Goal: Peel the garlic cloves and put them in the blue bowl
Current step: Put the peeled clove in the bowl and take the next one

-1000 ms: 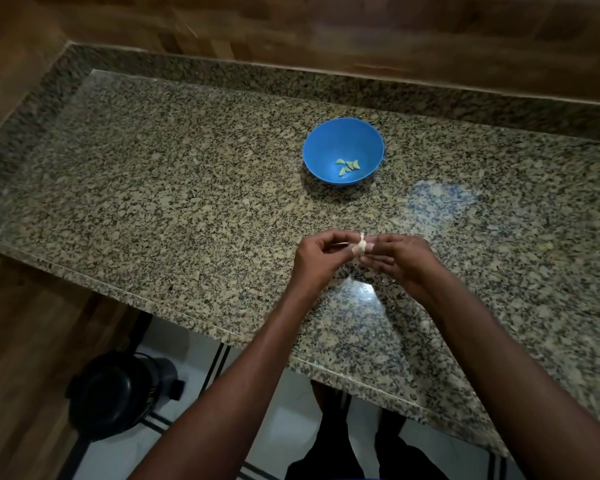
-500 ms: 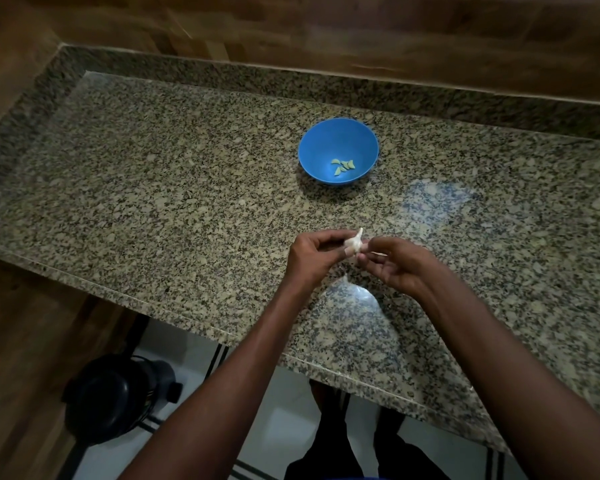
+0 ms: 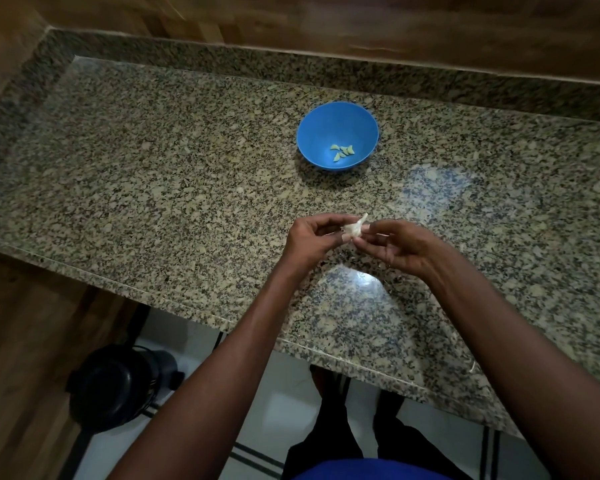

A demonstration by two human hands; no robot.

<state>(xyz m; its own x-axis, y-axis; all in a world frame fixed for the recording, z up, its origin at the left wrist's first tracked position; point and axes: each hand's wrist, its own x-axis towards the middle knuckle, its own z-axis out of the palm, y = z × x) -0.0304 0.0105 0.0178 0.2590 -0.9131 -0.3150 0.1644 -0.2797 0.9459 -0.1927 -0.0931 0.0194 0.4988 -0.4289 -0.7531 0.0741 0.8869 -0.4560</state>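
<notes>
A blue bowl stands on the granite counter with several pale peeled cloves at its bottom. Nearer to me, above the counter, both hands meet on a small white garlic piece with papery skin sticking up. My left hand pinches it from the left with curled fingers. My right hand pinches it from the right with thumb and fingertips. Most of the garlic is hidden by my fingers.
The counter has a raised granite backsplash and wooden wall behind. Its front edge runs diagonally below my forearms. On the floor at lower left stands a dark round pot-like appliance. My legs show beneath the counter edge.
The hands stayed together over the same spot of the counter, working the garlic; the skin tip now sticks up between the fingertips. The view shifted slightly.
</notes>
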